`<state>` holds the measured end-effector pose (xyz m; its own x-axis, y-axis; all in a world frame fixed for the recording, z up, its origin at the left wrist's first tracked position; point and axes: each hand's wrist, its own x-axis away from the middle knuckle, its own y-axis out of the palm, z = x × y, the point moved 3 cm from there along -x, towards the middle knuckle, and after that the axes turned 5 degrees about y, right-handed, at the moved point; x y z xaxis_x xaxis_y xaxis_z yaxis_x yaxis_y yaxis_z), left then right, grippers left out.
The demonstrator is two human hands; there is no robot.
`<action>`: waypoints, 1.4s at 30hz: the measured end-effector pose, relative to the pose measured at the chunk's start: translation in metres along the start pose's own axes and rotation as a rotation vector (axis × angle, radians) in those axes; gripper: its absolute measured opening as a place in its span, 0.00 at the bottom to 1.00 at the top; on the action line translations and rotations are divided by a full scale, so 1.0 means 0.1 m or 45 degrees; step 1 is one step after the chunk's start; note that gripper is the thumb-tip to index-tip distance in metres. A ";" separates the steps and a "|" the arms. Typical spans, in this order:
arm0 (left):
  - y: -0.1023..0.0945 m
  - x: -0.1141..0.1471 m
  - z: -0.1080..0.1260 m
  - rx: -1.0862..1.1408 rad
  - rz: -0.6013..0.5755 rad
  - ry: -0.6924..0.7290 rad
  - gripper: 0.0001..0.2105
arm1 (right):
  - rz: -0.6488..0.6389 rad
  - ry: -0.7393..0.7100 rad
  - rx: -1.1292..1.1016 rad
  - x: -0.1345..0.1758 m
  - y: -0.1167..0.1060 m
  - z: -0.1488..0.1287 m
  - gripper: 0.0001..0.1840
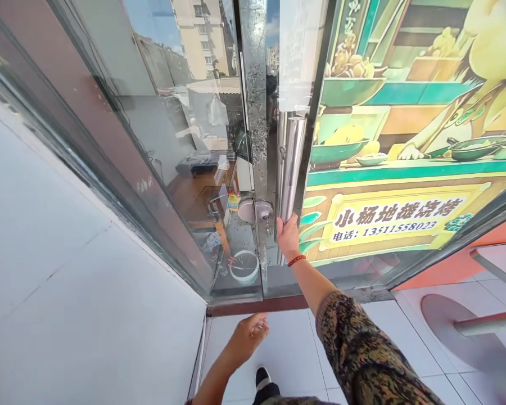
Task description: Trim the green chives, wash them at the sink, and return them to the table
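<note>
My right hand [289,236] is wrapped round the lower end of a long metal door handle [294,169] on a glass door [274,284]. A red bracelet circles that wrist. Just left of the handle sits an oval door lock [263,211], with what looks like a key hanging from it. My left hand [249,336] hangs low in front of the door sill [257,305], apart from the door. Its fingers are curled together; whether anything is inside them is hidden.
A pale wall [88,270] runs along the left. The right door pane carries a colourful printed poster [396,140]. Through the glass a white bucket [244,277] and a wooden table [185,194] show. At the right stands a round table base [442,320] on the tiled floor [295,354].
</note>
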<state>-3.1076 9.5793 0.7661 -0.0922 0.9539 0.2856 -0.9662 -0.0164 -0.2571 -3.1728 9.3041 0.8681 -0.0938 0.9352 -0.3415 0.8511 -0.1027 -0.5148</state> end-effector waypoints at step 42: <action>-0.08 -2.84 0.43 0.583 0.505 -0.030 0.26 | -0.109 -0.035 0.047 -2.20 0.85 0.60 0.31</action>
<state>-3.0841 9.2959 0.7271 -0.4671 0.8416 0.2713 -0.8617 -0.5020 0.0738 -3.1107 9.0693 0.8525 -0.1803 0.9314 -0.3163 0.8197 -0.0355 -0.5716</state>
